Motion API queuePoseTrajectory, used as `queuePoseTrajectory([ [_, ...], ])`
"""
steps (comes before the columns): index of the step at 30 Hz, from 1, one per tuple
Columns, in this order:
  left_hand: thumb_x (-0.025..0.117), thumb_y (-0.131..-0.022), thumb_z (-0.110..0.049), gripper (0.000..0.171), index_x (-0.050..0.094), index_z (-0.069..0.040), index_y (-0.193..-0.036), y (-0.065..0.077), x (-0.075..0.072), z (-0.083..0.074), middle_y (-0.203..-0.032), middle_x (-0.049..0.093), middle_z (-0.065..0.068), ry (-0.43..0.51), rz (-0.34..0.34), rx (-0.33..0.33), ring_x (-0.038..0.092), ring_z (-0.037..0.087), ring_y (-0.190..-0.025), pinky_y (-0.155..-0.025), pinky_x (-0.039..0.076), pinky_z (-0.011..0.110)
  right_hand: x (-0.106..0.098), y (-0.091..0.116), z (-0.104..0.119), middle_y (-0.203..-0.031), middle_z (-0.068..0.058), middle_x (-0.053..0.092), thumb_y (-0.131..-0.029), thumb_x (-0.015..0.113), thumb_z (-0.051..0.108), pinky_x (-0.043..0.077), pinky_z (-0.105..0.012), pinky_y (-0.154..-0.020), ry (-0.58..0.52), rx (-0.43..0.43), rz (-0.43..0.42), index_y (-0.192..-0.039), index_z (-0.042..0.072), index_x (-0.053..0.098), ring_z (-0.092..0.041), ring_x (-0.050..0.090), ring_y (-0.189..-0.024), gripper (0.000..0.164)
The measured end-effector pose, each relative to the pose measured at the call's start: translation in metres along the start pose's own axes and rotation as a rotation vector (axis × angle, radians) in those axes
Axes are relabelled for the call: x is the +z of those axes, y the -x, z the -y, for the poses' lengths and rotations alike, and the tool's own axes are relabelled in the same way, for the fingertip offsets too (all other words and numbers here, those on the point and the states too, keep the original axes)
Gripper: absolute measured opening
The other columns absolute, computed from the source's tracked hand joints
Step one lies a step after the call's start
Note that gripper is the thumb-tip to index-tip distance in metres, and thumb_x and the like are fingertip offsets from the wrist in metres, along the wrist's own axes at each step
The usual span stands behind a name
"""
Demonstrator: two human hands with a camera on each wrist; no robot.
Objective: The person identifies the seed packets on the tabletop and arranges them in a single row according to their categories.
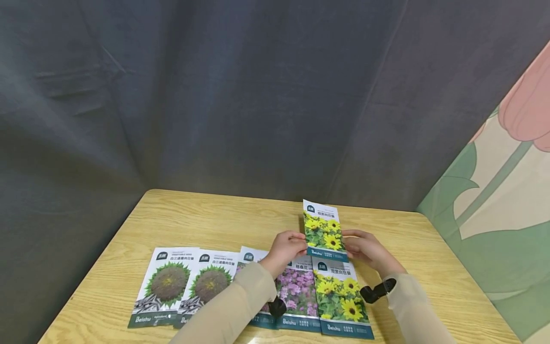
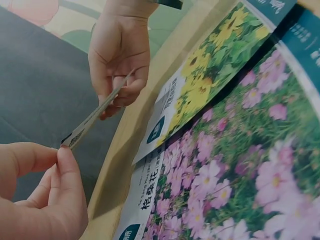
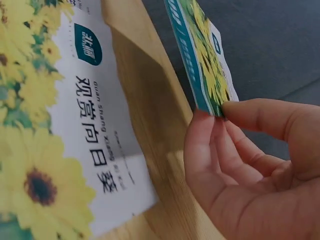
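Observation:
A seed packet with yellow flowers (image 1: 323, 228) is held up between both hands, its face toward the head camera. My left hand (image 1: 285, 251) pinches its left edge between thumb and fingers. At the opposite edge, my right hand (image 3: 260, 155) pinches it the same way. In the left wrist view the raised packet (image 2: 95, 117) appears nearly edge-on. Below it on the table lies a second yellow-flower packet (image 1: 343, 296), its top edge overlapped by the raised one in the head view. Left of that lies a pink-flower packet (image 1: 296, 291), partly behind my left forearm.
Another pink-flower packet (image 1: 251, 255) lies largely hidden under my left sleeve. Further left, two packets with a sunflower head (image 1: 167, 284) overlap in the same row. The wooden table (image 1: 206, 215) meets a dark grey curtain (image 1: 258, 105) at the back. A tulip-patterned wall (image 1: 494, 229) stands at right.

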State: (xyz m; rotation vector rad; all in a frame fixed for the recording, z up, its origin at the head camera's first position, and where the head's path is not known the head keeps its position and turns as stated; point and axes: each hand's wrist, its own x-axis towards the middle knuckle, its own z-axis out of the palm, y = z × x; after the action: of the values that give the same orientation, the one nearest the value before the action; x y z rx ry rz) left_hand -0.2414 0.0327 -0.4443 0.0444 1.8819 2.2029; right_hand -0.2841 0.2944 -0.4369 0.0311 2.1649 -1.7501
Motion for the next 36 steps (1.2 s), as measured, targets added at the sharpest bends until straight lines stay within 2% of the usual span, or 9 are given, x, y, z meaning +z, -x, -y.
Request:
queuePoseTrajectory([
  [3,0.064,-0.094,0.001,0.029,0.062,0.007,-0.122,0.005,0.001,0.001,-0.105,0.066,0.015,-0.001,0.021,0.013,0.065,0.018,-0.086,-0.090,0.058,0.043,-0.006,0.004,-0.001,-0.105,-0.004,0.071,-0.105,0.054,0.012,0.058,-0.023,-0.072,-0.044,-0.014,0.025,-0.149,-0.010,0.034,-0.011,0.068,-0.086,0.053],
  [6,0.064,-0.095,0.001,0.029,0.061,0.007,-0.122,0.009,0.004,0.004,-0.105,0.065,0.015,-0.003,0.044,0.030,0.065,0.018,-0.088,-0.090,0.058,0.044,-0.011,0.007,0.000,-0.105,-0.003,0.070,-0.104,0.056,0.012,0.059,-0.024,-0.075,-0.064,-0.012,0.010,-0.148,-0.009,0.035,-0.011,0.069,-0.086,0.053],
  [12,0.064,-0.094,0.001,0.026,0.062,0.006,-0.120,0.019,0.017,0.012,-0.102,0.064,0.013,-0.014,0.082,0.058,0.065,0.019,-0.087,-0.087,0.059,0.043,-0.021,0.017,0.002,-0.104,0.000,0.069,-0.103,0.059,0.015,0.060,-0.026,-0.076,-0.089,-0.005,-0.040,-0.147,-0.008,0.035,-0.012,0.070,-0.090,0.055],
  [19,0.064,-0.094,0.000,0.024,0.061,0.003,-0.117,0.028,0.032,0.019,-0.102,0.062,0.009,-0.021,0.116,0.046,0.064,0.016,-0.084,-0.085,0.059,0.039,-0.034,0.025,0.004,-0.099,0.003,0.066,-0.103,0.061,0.016,0.059,-0.024,-0.074,-0.101,-0.007,-0.099,-0.140,-0.002,0.043,-0.009,0.066,-0.082,0.045],
  [23,0.065,-0.093,0.001,0.021,0.063,0.001,-0.114,0.034,0.041,0.021,-0.097,0.063,0.008,-0.037,0.112,0.038,0.064,0.015,-0.080,-0.082,0.060,0.039,-0.040,0.028,0.004,-0.099,0.004,0.066,-0.102,0.062,0.018,0.059,-0.025,-0.073,-0.059,-0.025,-0.133,-0.140,-0.002,0.043,-0.009,0.066,-0.081,0.047],
  [29,0.064,-0.095,0.002,0.018,0.063,-0.001,-0.112,0.041,0.052,0.024,-0.097,0.064,0.007,-0.034,0.145,-0.027,0.064,0.018,-0.081,-0.080,0.060,0.038,-0.048,0.033,0.001,-0.104,0.004,0.064,-0.102,0.063,0.027,0.059,-0.026,-0.076,0.051,-0.041,-0.189,-0.143,-0.004,0.039,-0.009,0.067,-0.086,0.057],
  [32,0.064,-0.095,0.002,0.015,0.063,-0.002,-0.110,0.044,0.059,0.025,-0.095,0.065,0.007,-0.035,0.149,-0.049,0.064,0.017,-0.077,-0.078,0.060,0.037,-0.053,0.035,-0.001,-0.111,0.000,0.062,-0.102,0.063,0.032,0.059,-0.027,-0.079,0.094,-0.035,-0.199,-0.143,-0.002,0.041,-0.011,0.066,-0.090,0.058],
  [36,0.065,-0.094,0.004,0.011,0.063,-0.002,-0.103,0.049,0.071,0.028,-0.087,0.066,0.006,-0.048,0.120,-0.046,0.063,0.014,-0.068,-0.072,0.062,0.036,-0.059,0.037,-0.004,-0.124,-0.011,0.059,-0.102,0.063,0.035,0.058,-0.027,-0.082,0.170,-0.032,-0.199,-0.142,-0.001,0.045,-0.015,0.064,-0.098,0.057],
])
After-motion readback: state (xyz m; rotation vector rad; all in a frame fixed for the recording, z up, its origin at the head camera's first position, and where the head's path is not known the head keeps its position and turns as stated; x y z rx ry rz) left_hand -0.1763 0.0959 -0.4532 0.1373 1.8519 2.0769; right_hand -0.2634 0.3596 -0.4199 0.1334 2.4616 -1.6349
